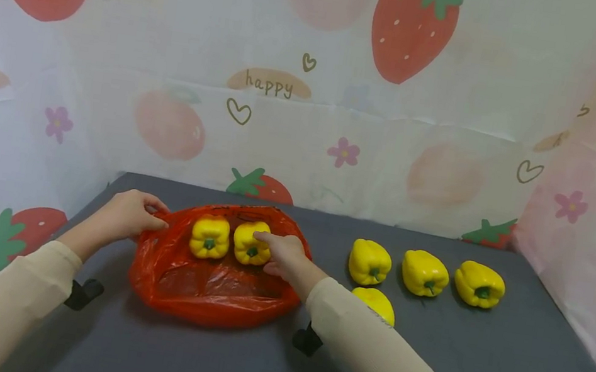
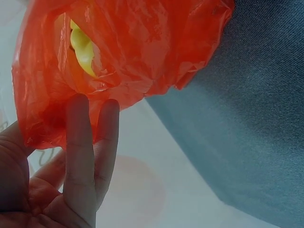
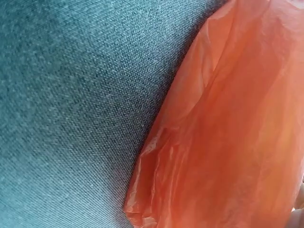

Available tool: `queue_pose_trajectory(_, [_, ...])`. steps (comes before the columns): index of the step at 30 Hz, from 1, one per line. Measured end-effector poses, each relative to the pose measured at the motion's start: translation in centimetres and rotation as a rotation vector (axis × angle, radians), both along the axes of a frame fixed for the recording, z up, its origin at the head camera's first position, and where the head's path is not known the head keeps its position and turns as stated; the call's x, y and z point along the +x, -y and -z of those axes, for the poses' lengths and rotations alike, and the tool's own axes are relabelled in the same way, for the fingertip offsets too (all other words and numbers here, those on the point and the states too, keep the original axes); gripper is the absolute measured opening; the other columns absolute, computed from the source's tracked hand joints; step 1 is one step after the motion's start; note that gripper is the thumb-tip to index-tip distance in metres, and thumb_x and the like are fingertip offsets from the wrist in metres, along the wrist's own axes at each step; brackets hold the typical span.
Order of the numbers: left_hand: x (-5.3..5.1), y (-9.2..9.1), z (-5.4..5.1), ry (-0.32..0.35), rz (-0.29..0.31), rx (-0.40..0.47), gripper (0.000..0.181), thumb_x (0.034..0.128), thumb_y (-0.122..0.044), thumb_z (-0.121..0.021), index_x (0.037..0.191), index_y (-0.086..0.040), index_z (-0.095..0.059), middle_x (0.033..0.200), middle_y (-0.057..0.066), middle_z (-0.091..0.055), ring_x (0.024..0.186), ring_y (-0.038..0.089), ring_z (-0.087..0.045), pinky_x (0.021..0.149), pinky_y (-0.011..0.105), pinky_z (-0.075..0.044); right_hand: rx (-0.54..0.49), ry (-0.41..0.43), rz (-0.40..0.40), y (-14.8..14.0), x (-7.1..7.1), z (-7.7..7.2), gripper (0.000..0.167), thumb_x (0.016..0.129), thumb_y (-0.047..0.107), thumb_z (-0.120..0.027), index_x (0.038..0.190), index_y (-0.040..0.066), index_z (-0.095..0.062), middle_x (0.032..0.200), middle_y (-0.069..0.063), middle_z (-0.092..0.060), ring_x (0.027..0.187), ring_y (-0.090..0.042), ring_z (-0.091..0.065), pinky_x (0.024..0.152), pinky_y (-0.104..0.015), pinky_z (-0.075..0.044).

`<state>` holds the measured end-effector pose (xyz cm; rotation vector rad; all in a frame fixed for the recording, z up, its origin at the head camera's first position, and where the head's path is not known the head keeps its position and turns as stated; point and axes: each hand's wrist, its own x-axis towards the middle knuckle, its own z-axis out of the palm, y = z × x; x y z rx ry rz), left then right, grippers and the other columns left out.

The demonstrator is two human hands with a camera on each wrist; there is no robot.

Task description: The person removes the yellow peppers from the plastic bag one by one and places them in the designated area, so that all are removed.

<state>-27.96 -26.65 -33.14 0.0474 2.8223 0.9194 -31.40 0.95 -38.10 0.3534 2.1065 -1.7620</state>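
A red plastic bag [image 1: 200,312] lies on the dark table with its mouth spread open. Inside it sit two yellow bell peppers: the left one [image 1: 209,236] and the right one [image 1: 248,249]. My left hand [image 1: 124,217] pinches the bag's left rim; in the left wrist view its fingers [image 2: 78,142] lie against the red film, with a bit of yellow showing through the opening. Reaching over the right rim, my right hand [image 1: 290,260] grips the right pepper from its right side. In the right wrist view, red film [image 3: 223,142] hides nearly all of that hand.
To the right of the bag, three yellow bell peppers stand in a row: one nearest [image 1: 370,263], a middle one [image 1: 425,274] and a far-right one [image 1: 479,284]. Another pepper [image 1: 375,305] is partly hidden by my right sleeve. A strawberry-print cloth [image 1: 281,145] hangs behind the table.
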Motion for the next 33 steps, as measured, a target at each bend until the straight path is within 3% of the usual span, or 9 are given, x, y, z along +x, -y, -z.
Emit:
queue_pose_trajectory(7, [-0.2,-0.1,0.1,0.003,0.007,-0.002,0.046,0.0925,-0.022,-0.066,0.128,0.007,-0.059,0.117,0.029,-0.064,0.071,0.012,-0.067,0.068,0.032,-0.061,-0.019,0.001,0.013,0.0,0.0,-0.1,0.069,0.093,0.034,-0.068,0.146,-0.002,-0.042,0.143,-0.021,-0.049,0.126,-0.035,-0.057,0.1,-0.044,-0.053])
queue_pose_trajectory(16, [-0.1,-0.2,0.1,0.009,0.004,-0.005,0.046,0.0925,-0.021,-0.065,0.128,0.008,-0.059,0.118,0.03,-0.063,0.073,0.012,-0.066,0.068,0.032,-0.061,-0.029,0.015,0.001,-0.4,1.3,-0.9,0.073,0.09,0.036,-0.071,0.145,-0.002,-0.042,0.134,-0.022,-0.056,0.119,-0.032,-0.063,0.096,-0.038,-0.056])
queue_pose_trajectory(27, [-0.2,0.1,0.2,0.004,0.001,-0.002,0.046,0.0924,-0.021,-0.065,0.128,0.008,-0.059,0.116,0.029,-0.064,0.072,0.012,-0.066,0.068,0.033,-0.061,-0.199,0.042,-0.05,-2.3,3.0,-2.4,0.075,0.092,0.031,-0.071,0.146,-0.007,-0.035,0.138,-0.024,-0.053,0.123,-0.034,-0.061,0.1,-0.04,-0.053])
queue_pose_trajectory(33, [-0.4,0.1,0.7,0.0,0.01,0.008,0.046,0.0921,-0.021,-0.065,0.128,0.007,-0.059,0.116,0.028,-0.065,0.071,0.012,-0.066,0.067,0.031,-0.06,-0.212,0.046,-0.066,-4.3,3.6,-3.1,0.076,0.093,0.031,-0.069,0.147,-0.009,-0.032,0.142,-0.026,-0.05,0.129,-0.037,-0.056,0.105,-0.042,-0.05])
